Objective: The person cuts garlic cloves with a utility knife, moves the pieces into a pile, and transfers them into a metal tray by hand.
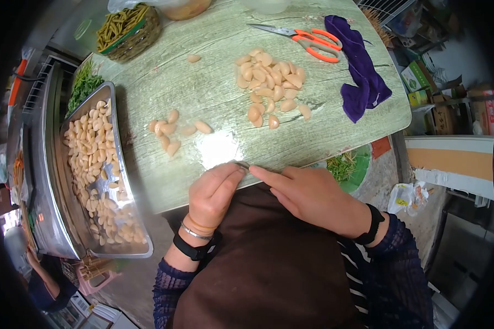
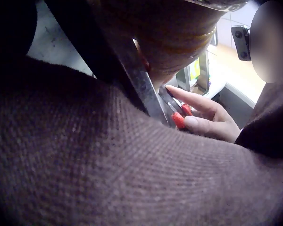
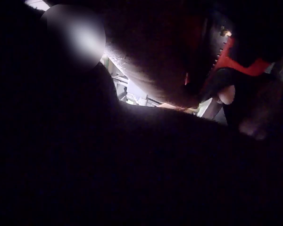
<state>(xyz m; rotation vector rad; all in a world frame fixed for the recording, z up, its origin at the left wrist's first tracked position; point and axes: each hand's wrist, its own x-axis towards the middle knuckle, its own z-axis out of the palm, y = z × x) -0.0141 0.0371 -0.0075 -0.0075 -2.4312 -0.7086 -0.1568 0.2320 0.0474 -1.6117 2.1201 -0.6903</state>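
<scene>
At the near table edge in the head view, the left hand (image 1: pixel 211 194) bends its fingers inward; what they may hold is hidden. The right hand (image 1: pixel 318 200) stretches its index finger toward the left fingertips, where a small dark metal tip (image 1: pixel 241 164) shows. In the left wrist view the right hand (image 2: pixel 210 117) grips a tool with red parts (image 2: pixel 178 120) and a metal blade, thumb and index finger around it. A dark right wrist view shows part of a red handle (image 3: pixel 252 68). Beyond the hands lie a larger group of pale cloves (image 1: pixel 269 77) and a smaller one (image 1: pixel 167 129).
A metal tray (image 1: pixel 149 250) of many pale cloves stands left. Orange-handled scissors (image 1: pixel 318 45) and a purple cloth (image 1: pixel 362 71) lie at the far right. A basket of green pods (image 1: pixel 127 38) is at the back left. Below the right edge sits a green basin (image 1: pixel 361 170).
</scene>
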